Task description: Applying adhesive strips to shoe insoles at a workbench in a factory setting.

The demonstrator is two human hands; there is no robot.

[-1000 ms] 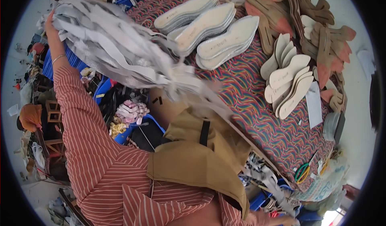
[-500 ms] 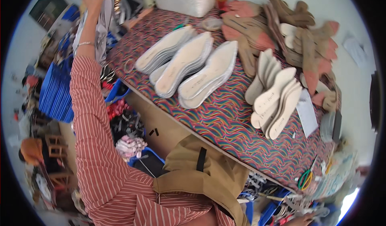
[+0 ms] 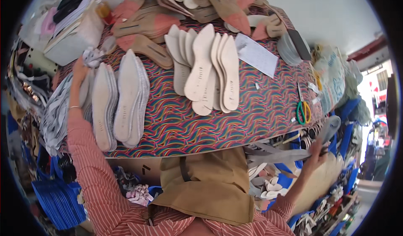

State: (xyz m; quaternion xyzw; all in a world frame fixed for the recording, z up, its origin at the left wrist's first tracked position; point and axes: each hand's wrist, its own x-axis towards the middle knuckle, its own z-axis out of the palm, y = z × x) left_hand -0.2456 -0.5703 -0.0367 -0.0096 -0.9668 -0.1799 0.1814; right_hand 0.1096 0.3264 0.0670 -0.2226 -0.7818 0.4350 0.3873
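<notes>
On the table's left end my left hand [image 3: 79, 71] is closed round the top of a bundle of grey-white strips [image 3: 56, 112], whose gathered end [image 3: 93, 57] sticks out above the fist. Beside it lie stacks of shoe insoles, with one pale stack [image 3: 102, 106] and another silver-edged one [image 3: 130, 99]. Off the table's front right corner, my right hand [image 3: 314, 158] is closed on flat grey strips [image 3: 285, 155]. Part of what it holds stands up as a rounded grey end [image 3: 329, 129]. Farther in, white insoles [image 3: 201, 68] lie fanned out.
A patterned cloth covers the table [image 3: 180, 135]. Brown and pink insole pieces [image 3: 147, 24] pile up at the back. To the right are a paper sheet [image 3: 257, 54], a clear round container [image 3: 289, 49] and green-and-yellow-handled scissors [image 3: 302, 110]. Blue crates [image 3: 56, 202] stand low left.
My view has turned right. My left hand has come down with the strip bundle to beside the insole stacks. My right hand has risen from the lower right, now holding grey strips.
</notes>
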